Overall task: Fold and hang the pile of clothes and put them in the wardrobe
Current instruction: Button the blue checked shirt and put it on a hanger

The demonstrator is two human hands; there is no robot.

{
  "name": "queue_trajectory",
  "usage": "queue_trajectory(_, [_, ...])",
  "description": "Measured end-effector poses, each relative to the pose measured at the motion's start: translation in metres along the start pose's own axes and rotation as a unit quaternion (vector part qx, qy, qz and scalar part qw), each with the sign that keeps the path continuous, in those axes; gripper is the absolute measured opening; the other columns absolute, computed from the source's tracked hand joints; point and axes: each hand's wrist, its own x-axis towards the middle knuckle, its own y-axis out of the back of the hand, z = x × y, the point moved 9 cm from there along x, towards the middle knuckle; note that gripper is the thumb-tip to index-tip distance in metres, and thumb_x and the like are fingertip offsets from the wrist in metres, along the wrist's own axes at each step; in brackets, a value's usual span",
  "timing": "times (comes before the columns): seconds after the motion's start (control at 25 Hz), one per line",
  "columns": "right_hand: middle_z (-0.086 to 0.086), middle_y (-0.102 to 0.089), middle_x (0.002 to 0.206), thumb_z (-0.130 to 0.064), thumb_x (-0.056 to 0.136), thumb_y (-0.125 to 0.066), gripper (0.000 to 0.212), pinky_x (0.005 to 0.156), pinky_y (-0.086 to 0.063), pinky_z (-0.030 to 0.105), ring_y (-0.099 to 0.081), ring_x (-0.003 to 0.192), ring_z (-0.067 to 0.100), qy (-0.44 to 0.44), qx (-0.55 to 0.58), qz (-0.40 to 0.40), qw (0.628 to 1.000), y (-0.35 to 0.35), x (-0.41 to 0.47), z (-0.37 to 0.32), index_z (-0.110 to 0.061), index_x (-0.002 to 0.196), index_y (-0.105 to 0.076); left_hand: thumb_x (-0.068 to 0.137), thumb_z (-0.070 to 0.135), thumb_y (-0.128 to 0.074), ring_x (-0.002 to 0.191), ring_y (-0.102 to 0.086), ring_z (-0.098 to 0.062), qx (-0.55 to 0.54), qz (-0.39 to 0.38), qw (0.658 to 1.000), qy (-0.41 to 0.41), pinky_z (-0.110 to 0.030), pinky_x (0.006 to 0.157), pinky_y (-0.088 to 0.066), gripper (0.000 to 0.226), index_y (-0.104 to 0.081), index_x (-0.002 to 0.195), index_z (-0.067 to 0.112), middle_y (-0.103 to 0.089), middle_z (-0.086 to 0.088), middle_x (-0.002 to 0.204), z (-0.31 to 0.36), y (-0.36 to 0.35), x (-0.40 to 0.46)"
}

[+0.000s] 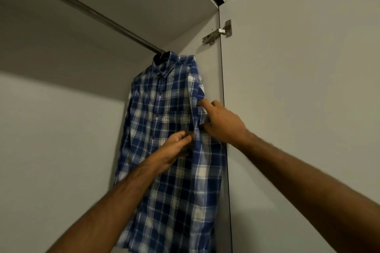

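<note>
The wardrobe (61, 129) stands open, and the one garment seen inside it is a blue and white plaid shirt (164, 109). The shirt hangs from the metal rail (82, 6) that runs across the top of the wardrobe, right at the rail's far end, close against the wardrobe's right side wall. A dark hanger (159, 58) shows just inside the shirt's collar, hooked over the rail. The shirt is buttoned, its chest pocket facing out, and its hem drops out of view at the bottom.

Both hands are on the shirt's right half, below the pocket. The left hand (176, 146) has its fingers curled together and pinches a fold of the cloth near the shirt's middle. The right hand (222, 123) grips the shirt's sleeve edge beside the side wall, thumb and lower fingers closed on the cloth, with the index finger stretched out along the sleeve.

To the right of the shirt the wardrobe door (298, 109) is swung open, held by a metal hinge (218, 32) above the shirt's shoulder
</note>
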Motion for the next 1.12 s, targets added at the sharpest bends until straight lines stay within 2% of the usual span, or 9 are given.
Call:
queue_trajectory(0.12, [0.010, -0.055, 0.134, -0.030, 0.095, -0.069, 0.057, 0.091, -0.057, 0.044, -0.061, 0.109, 0.026, -0.016, 0.093, 0.009, 0.996, -0.006, 0.004, 0.002, -0.028, 0.142, -0.037, 0.102, 0.020, -0.056, 0.078, -0.072, -0.012, -0.030, 0.023, 0.999, -0.008, -0.025, 0.064, -0.057, 0.027, -0.060, 0.124, 0.006, -0.074, -0.004, 0.096, 0.005, -0.002, 0.000])
queue_trajectory(0.32, [-0.004, -0.049, 0.128, -0.018, 0.100, -0.062, 0.044, 0.083, -0.057, 0.030, -0.057, 0.118, 0.020, -0.059, 0.393, -0.049, 0.916, -0.021, 0.010, 0.007, -0.030, 0.138, -0.045, 0.100, 0.012, -0.056, 0.104, -0.072, -0.026, -0.131, 0.034, 0.989, -0.061, -0.035, 0.087, -0.060, 0.028, -0.062, 0.127, 0.009, -0.073, -0.015, 0.118, 0.015, 0.010, 0.004])
queue_trajectory(0.44, [-0.001, -0.052, 0.134, -0.011, 0.101, -0.058, 0.038, 0.093, -0.058, 0.038, -0.058, 0.121, 0.021, -0.092, 0.458, -0.020, 0.884, -0.017, 0.013, 0.014, -0.021, 0.137, -0.055, 0.100, 0.013, -0.058, 0.095, -0.073, -0.027, -0.113, 0.086, 0.986, -0.086, -0.034, 0.080, -0.061, 0.015, -0.065, 0.112, 0.007, -0.076, -0.011, 0.105, 0.020, 0.026, 0.004])
queue_trajectory(0.6, [0.004, -0.054, 0.130, -0.007, 0.093, -0.069, 0.035, 0.097, -0.051, 0.031, -0.055, 0.118, 0.021, -0.076, 0.282, 0.063, 0.954, -0.004, 0.020, 0.023, -0.014, 0.126, -0.058, 0.099, 0.024, -0.062, 0.079, -0.068, -0.018, -0.021, 0.249, 0.959, -0.135, -0.038, 0.075, -0.057, 0.016, -0.061, 0.091, 0.011, -0.073, -0.004, 0.086, 0.020, 0.082, -0.012])
queue_trajectory(0.72, [0.006, -0.049, 0.132, -0.009, 0.090, -0.072, 0.039, 0.091, -0.050, 0.029, -0.052, 0.113, 0.020, -0.069, 0.239, 0.068, 0.966, -0.002, 0.021, 0.022, -0.014, 0.123, -0.052, 0.099, 0.024, -0.063, 0.088, -0.069, -0.023, 0.010, 0.276, 0.947, -0.162, -0.042, 0.083, -0.056, 0.012, -0.062, 0.097, 0.013, -0.074, -0.009, 0.097, 0.017, 0.100, -0.020])
queue_trajectory(0.8, [0.008, -0.041, 0.133, -0.015, 0.089, -0.076, 0.051, 0.089, -0.053, 0.032, -0.051, 0.108, 0.021, -0.044, 0.121, 0.057, 0.990, -0.005, 0.022, 0.014, -0.011, 0.130, -0.046, 0.099, 0.026, -0.063, 0.095, -0.071, -0.022, 0.041, 0.279, 0.944, -0.172, -0.042, 0.088, -0.056, 0.010, -0.060, 0.103, 0.017, -0.073, -0.006, 0.102, 0.012, 0.097, -0.021])
queue_trajectory(0.96, [0.016, -0.031, 0.144, -0.024, 0.086, -0.078, 0.062, 0.095, -0.054, 0.042, -0.046, 0.121, 0.030, -0.019, -0.092, 0.092, 0.991, -0.015, 0.017, 0.000, -0.011, 0.135, -0.042, 0.086, 0.048, -0.076, 0.114, -0.061, -0.002, 0.115, 0.171, 0.968, -0.141, -0.034, 0.102, -0.047, 0.051, -0.050, 0.126, 0.029, -0.065, 0.007, 0.127, -0.017, 0.070, -0.014])
queue_trajectory(1.04, [0.020, -0.013, 0.162, -0.021, 0.085, -0.072, 0.072, 0.114, -0.037, 0.052, -0.030, 0.141, 0.037, 0.056, -0.247, 0.124, 0.959, -0.017, 0.022, -0.017, -0.011, 0.147, -0.038, 0.084, 0.041, -0.080, 0.127, -0.044, 0.006, 0.211, 0.099, 0.969, -0.083, -0.029, 0.110, -0.038, 0.075, -0.038, 0.145, 0.027, -0.045, 0.017, 0.143, -0.046, 0.054, -0.013])
queue_trajectory(1.12, [0.017, -0.008, 0.167, -0.020, 0.087, -0.069, 0.075, 0.123, -0.017, 0.054, -0.016, 0.152, 0.037, 0.178, -0.349, 0.096, 0.915, -0.030, 0.029, -0.037, -0.014, 0.154, -0.034, 0.089, 0.032, -0.077, 0.125, -0.045, 0.012, 0.272, 0.060, 0.958, -0.068, -0.024, 0.108, -0.040, 0.072, -0.034, 0.147, 0.028, -0.044, 0.024, 0.140, -0.077, 0.045, -0.016])
